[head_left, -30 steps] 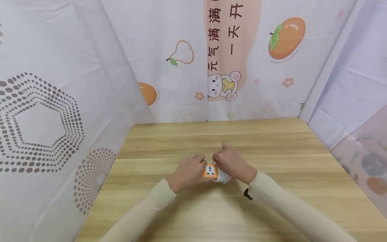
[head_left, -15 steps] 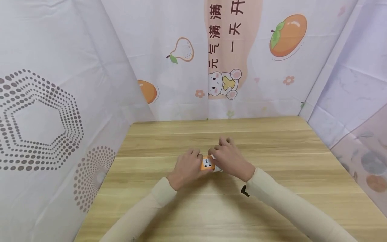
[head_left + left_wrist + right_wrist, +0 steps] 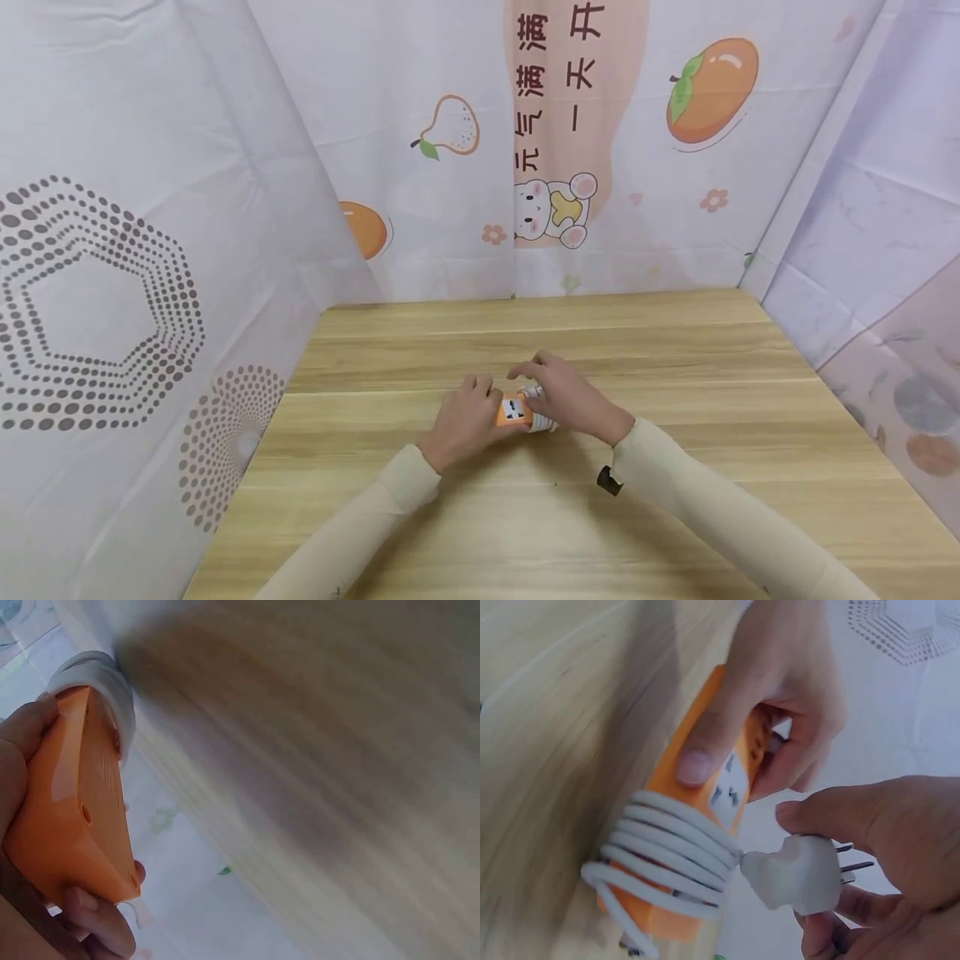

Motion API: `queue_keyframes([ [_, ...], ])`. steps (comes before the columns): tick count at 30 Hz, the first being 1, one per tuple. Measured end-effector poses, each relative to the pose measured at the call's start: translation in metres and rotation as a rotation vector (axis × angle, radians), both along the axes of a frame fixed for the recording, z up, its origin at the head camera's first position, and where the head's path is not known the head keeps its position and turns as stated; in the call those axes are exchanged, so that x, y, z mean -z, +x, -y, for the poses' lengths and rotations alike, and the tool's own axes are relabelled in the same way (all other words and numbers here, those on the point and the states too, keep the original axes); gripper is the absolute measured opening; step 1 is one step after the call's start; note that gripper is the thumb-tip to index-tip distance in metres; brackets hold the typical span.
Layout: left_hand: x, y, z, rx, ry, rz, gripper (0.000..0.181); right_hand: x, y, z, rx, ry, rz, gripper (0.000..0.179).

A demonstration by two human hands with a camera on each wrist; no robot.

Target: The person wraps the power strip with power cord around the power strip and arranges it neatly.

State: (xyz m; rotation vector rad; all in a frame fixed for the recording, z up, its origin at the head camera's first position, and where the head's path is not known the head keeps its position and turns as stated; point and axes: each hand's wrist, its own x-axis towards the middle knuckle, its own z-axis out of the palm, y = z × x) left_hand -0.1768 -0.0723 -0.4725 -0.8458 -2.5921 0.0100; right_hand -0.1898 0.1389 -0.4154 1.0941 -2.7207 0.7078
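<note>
My left hand (image 3: pixel 461 421) grips an orange power strip (image 3: pixel 667 776) with white socket faces, thumb along one side and fingers round the other. A white cord (image 3: pixel 667 844) is wound in several turns round the strip's right end. In the right wrist view, a white plug (image 3: pixel 799 877) with metal prongs sits between the thumb and fingers of my right hand (image 3: pixel 573 400), its prongs facing the palm. The left wrist view shows the strip's plain underside (image 3: pixel 101 780), tilted and apart from the table. In the head view the right hand hides the plug.
A wood-grain table (image 3: pixel 555 533) lies beneath both hands. Printed white curtains (image 3: pixel 420 217) stand behind it and on both sides. A small dark object (image 3: pixel 610 481) shows at the right sleeve's cuff.
The power strip has shifted slightly left and away from me, with both hands. My right hand's fingers now spread wider, and more of the cord shows than half a second ago.
</note>
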Motion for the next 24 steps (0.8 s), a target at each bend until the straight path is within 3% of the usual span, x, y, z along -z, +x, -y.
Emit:
queue_keyframes([
  [4, 0.003, -0.002, 0.0, 0.008, 0.018, 0.08, 0.069, -0.003, -0.004, 0.003, 0.058, -0.073, 0.151, 0.038],
  [8, 0.007, -0.006, 0.001, 0.023, 0.02, 0.176, 0.064, -0.005, -0.007, 0.009, 0.126, -0.13, 0.224, 0.036],
  [15, 0.01, -0.01, 0.006, 0.014, 0.11, 0.349, 0.055, 0.011, -0.026, 0.02, 0.243, -0.294, 0.293, 0.035],
  [19, 0.011, -0.01, 0.007, 0.026, 0.108, 0.385, 0.054, 0.024, -0.034, 0.021, 0.277, -0.328, 0.333, 0.043],
  [24, 0.01, -0.012, 0.007, 0.024, 0.096, 0.401, 0.058, 0.035, -0.04, 0.02, 0.246, -0.352, 0.408, 0.061],
])
